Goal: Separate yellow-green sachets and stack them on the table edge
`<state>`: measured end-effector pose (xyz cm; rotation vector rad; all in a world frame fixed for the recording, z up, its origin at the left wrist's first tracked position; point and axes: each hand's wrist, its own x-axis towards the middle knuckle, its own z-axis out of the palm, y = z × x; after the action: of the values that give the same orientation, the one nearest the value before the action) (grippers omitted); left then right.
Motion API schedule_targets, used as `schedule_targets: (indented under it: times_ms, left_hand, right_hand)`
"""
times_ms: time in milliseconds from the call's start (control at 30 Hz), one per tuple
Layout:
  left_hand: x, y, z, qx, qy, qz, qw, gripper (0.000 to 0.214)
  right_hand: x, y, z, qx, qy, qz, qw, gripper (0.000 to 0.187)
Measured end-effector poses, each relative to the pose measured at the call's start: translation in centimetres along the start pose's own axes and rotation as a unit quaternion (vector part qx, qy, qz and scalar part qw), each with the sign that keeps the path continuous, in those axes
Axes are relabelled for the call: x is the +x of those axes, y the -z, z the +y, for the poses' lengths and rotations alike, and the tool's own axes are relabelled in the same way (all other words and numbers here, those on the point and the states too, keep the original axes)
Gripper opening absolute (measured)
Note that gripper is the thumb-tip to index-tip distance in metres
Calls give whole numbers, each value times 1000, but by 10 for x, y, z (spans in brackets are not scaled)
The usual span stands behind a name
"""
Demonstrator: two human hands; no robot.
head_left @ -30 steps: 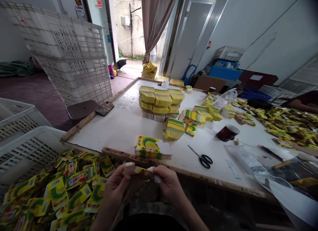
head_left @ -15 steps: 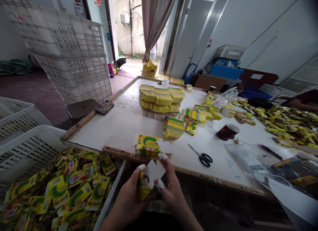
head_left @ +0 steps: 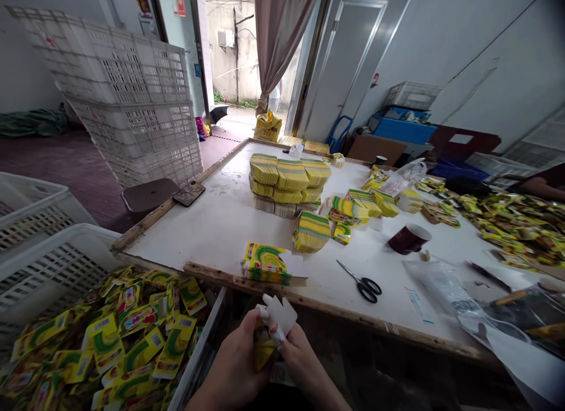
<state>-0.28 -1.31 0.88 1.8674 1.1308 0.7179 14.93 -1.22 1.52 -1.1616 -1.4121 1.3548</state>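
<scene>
Below the table's front edge, my left hand [head_left: 242, 352] is closed around a small yellow cardboard box [head_left: 263, 353], whose white inner flaps [head_left: 281, 314] stick up. My right hand [head_left: 296, 352] pinches the same box from the other side, thumb at the flaps. White coverings wrap some fingertips. Just beyond my hands, a stack of flat yellow-green printed boxes [head_left: 267, 261] lies at the table edge. To my left, a white crate [head_left: 83, 237] holds many folded yellow boxes [head_left: 136, 317].
Scissors [head_left: 359, 281] and a dark red mug [head_left: 409, 239] lie right of centre on the white table [head_left: 212, 222]. Bundled flat cartons [head_left: 289, 174] are stacked mid-table. A phone [head_left: 189, 194] rests at the left edge. At far right, a person's arm [head_left: 541, 184] is near a yellow pile.
My hands have drawn closer together around the box. The right fingers have come down from the raised flaps, and the right thumb now presses near them. The view has shifted slightly.
</scene>
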Motion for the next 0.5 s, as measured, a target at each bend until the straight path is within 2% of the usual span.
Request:
schedule_targets:
  times_ms: [67, 167, 300, 367, 500]
  left_hand:
    - [1, -3, -6, 12, 5, 11, 1000, 62]
    - [1, -10, -15, 26, -5, 63, 998, 67]
    - [1, -5, -18, 64, -17, 126, 990, 62]
    - [0, 4, -17, 88, -6, 119, 989, 61]
    - [-2, 21, -11, 86, 35, 79, 993, 46]
  right_hand:
    - [-5, -1, -2, -56, 34, -14, 998, 51]
    - [-9, -3, -3, -132, 99, -31, 986, 55]
    - [-3, 3, 6, -167, 140, 12, 976, 57]
    - [0, 9, 11, -187, 145, 19, 971, 61]
    - [0, 16, 12, -247, 140, -63, 957, 67]
